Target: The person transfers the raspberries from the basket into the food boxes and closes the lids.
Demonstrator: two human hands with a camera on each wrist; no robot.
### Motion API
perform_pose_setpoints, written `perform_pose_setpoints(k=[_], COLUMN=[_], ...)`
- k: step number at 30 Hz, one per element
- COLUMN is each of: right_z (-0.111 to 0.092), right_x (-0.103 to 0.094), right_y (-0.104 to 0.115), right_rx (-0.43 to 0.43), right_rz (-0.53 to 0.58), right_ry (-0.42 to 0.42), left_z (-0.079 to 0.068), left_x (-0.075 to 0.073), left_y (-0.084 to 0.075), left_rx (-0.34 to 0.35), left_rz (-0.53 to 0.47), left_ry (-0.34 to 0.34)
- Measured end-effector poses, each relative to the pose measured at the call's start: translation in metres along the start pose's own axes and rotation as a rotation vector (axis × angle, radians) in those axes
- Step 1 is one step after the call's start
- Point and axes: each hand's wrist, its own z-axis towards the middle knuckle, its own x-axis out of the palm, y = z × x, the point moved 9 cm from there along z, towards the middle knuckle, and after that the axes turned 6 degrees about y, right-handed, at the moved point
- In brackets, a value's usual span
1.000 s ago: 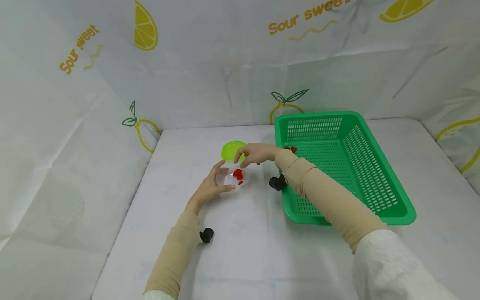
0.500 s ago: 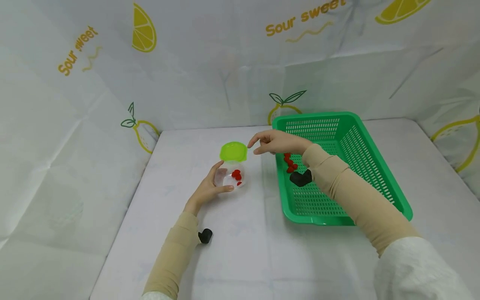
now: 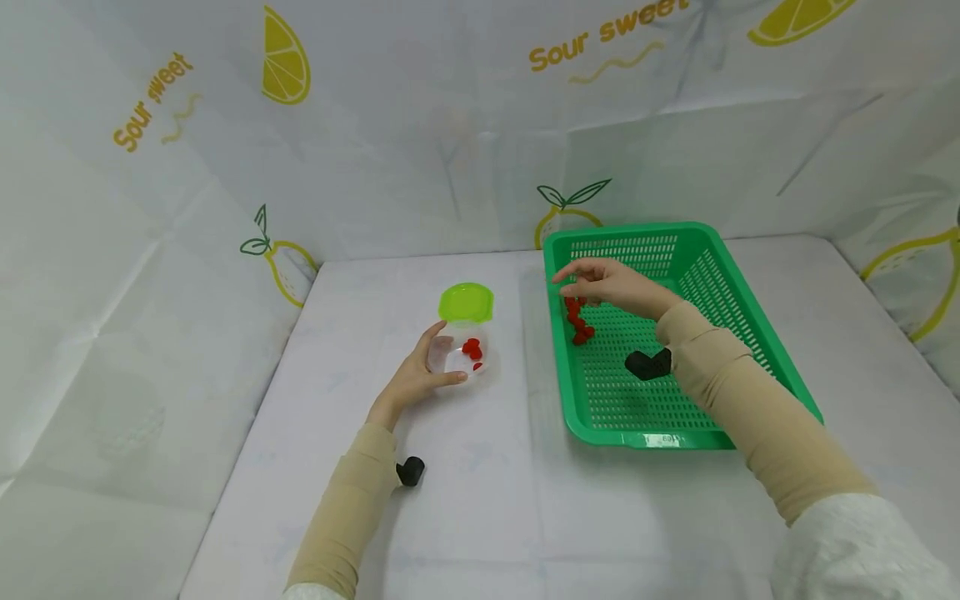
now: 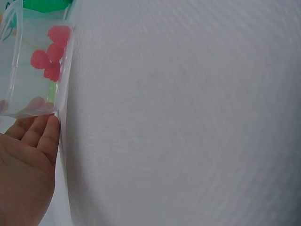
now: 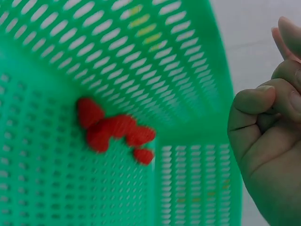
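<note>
My left hand [image 3: 411,379] grips a small clear plastic tub [image 3: 454,357], thumb at the near side and fingers round the far side. A few red raspberries [image 3: 472,347] lie in the tub; the left wrist view shows the raspberries [image 4: 55,52] through its wall. Just beyond it lies a lime-green lid [image 3: 467,302]. Over the left part of a green plastic basket [image 3: 637,404] hovers my right hand [image 3: 618,287], fingers loosely bent and holding nothing. Beneath it, several more raspberries [image 5: 115,129] sit in the basket along its left wall.
The basket's slotted walls rise around the raspberries, and its rim [image 3: 566,392] stands between them and the tub. A white cloth [image 3: 480,492] covers the table and continues up behind as a lemon-printed backdrop [image 3: 420,150]. Black wrist cameras [image 3: 411,471] stick out from both sleeves.
My right hand has moved away from the tub, rightward past the lid to above the basket. The left hand has kept its grip on the tub, which stays in place.
</note>
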Motion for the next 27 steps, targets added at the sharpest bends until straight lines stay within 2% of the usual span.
perform_pose_setpoints(k=[4,10,17,27], right_z=[-0.003,-0.006,-0.006,-0.007], right_x=[-0.006,-0.012,-0.013,-0.011], right_y=[-0.024,-0.055,-0.073,-0.094], right_rx=[0.038,0.118,0.146,0.217], right_rz=[0.038,0.026,-0.003,-0.116], right_ry=[0.02,0.023,0.018,0.044], left_z=[-0.001,-0.001,0.0,0.0], left_x=[-0.001,0.0,0.001,0.001], left_y=[-0.001,-0.001,0.0,-0.001], left_rx=[0.0,0.0,0.004,0.004], left_rz=[-0.005,-0.004,0.004,-0.006], left_ry=[-0.001,0.001,-0.005,0.0])
